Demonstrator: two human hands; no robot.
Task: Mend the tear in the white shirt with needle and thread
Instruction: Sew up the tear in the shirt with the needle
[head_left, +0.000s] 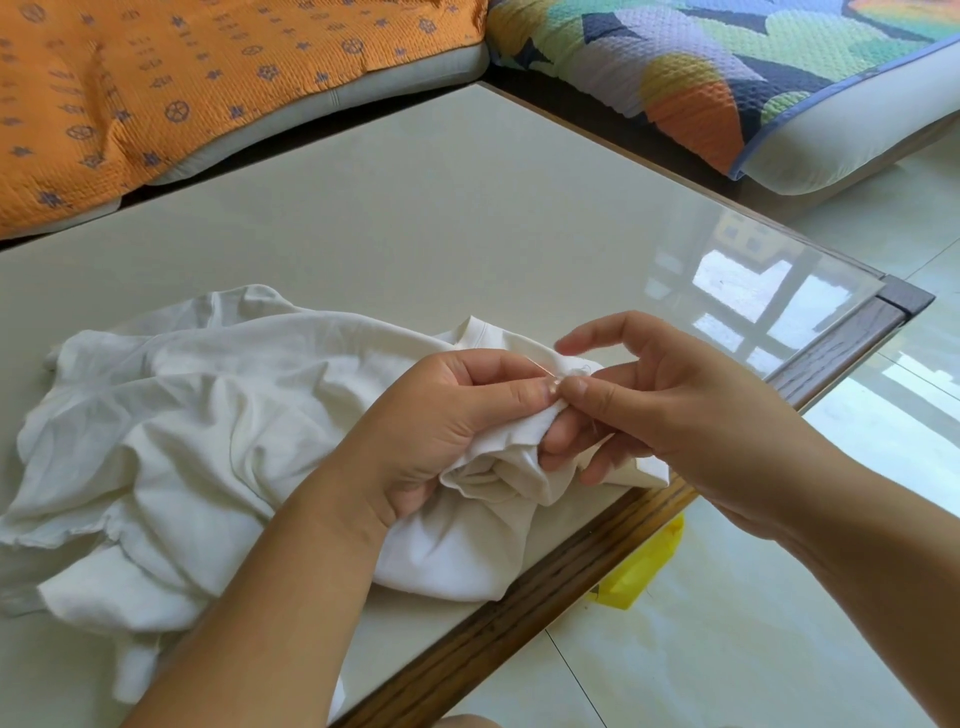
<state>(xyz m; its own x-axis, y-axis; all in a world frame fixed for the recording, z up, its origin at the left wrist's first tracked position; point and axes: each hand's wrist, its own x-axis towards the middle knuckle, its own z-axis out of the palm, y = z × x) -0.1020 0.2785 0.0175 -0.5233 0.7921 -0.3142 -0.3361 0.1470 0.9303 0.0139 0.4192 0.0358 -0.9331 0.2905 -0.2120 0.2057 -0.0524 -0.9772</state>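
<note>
Bunching shirt in left hand, pinching needle with right hand, near table's right edge. Seemingly mid-stitch. Next: drawing needle through, keeping shirt taut.

**Colour rundown from our table**

We've got a plain white shirt on a pale cream table top with a dark brown wood edge. Far left is an orange cushion with little blue-grey motifs. Far right is a patchwork cushion in green, lilac, navy and orange. Near right, there's something bright yellow on the pale floor tiles.
</note>
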